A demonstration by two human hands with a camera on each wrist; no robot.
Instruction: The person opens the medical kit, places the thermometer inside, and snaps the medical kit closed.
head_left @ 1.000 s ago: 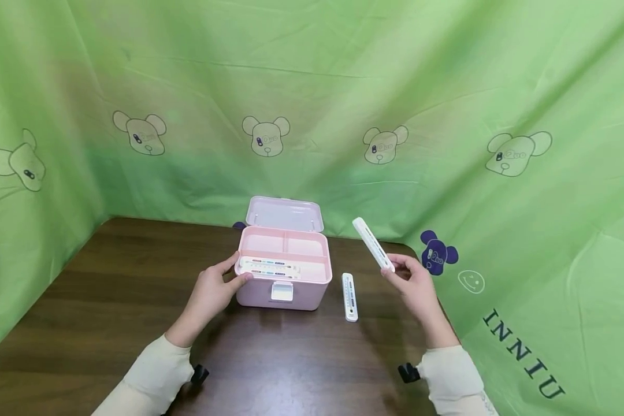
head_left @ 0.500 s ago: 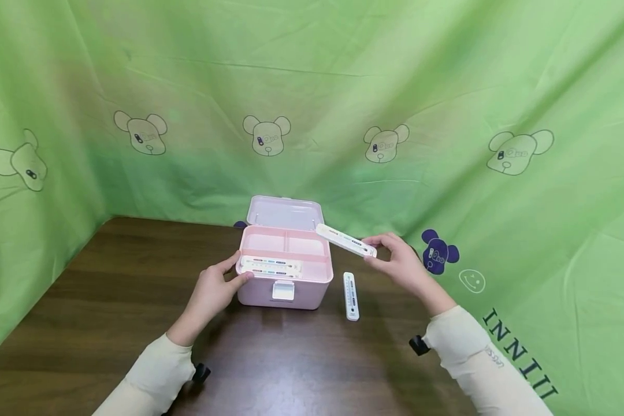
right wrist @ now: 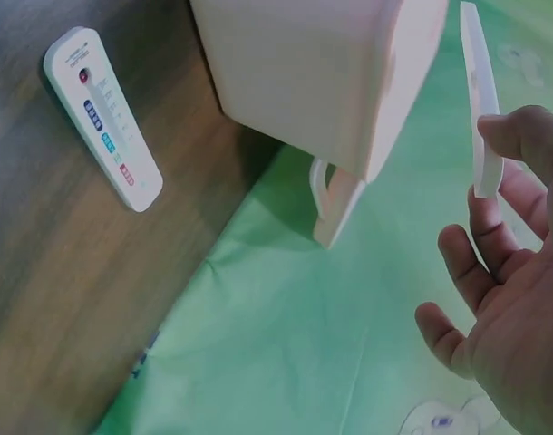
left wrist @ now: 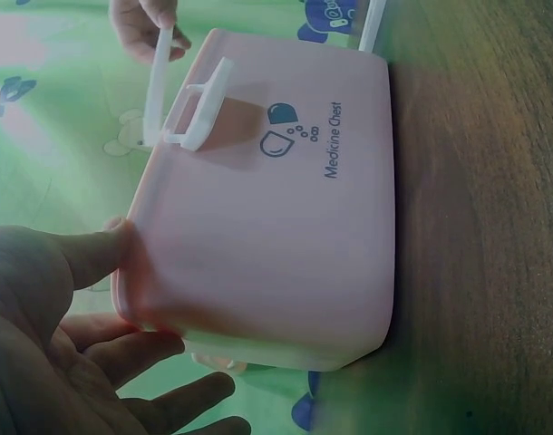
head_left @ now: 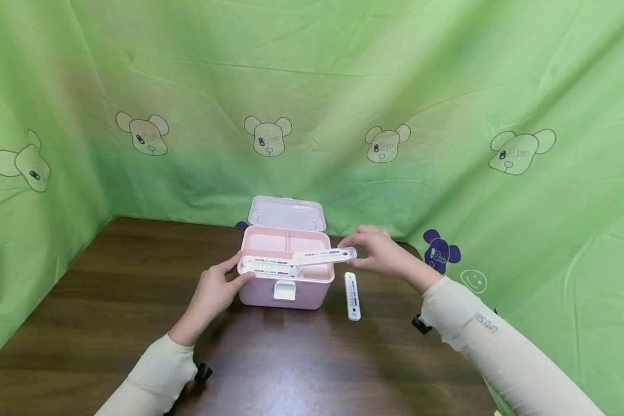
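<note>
A pink box (head_left: 257, 296) marked "Medicine Chest" stands upright on the table with its lid folded back. My left hand (head_left: 213, 294) holds its front left corner between thumb and fingers, the other fingers spread loosely in the left wrist view. Between thumb and fingertips, my right hand (head_left: 382, 254) pinches one end of a white thermometer (head_left: 325, 256), a flat strip with a printed scale. It lies nearly level over the right part of the front compartment. White thermometers (head_left: 265, 264) lie side by side in that compartment's left part. Another thermometer (right wrist: 104, 122) lies on the table, right of the box.
Two smaller compartments lie at the back of the box, with the raised lid (head_left: 287, 215) behind them. A white latch (head_left: 284, 290) hangs at the front. Green printed cloth (head_left: 322, 104) surrounds the dark wooden table (head_left: 286, 364) at the back and sides.
My right hand has carried the thermometer leftward to the box, turning it from steeply slanted to almost level. My left hand keeps its hold on the corner.
</note>
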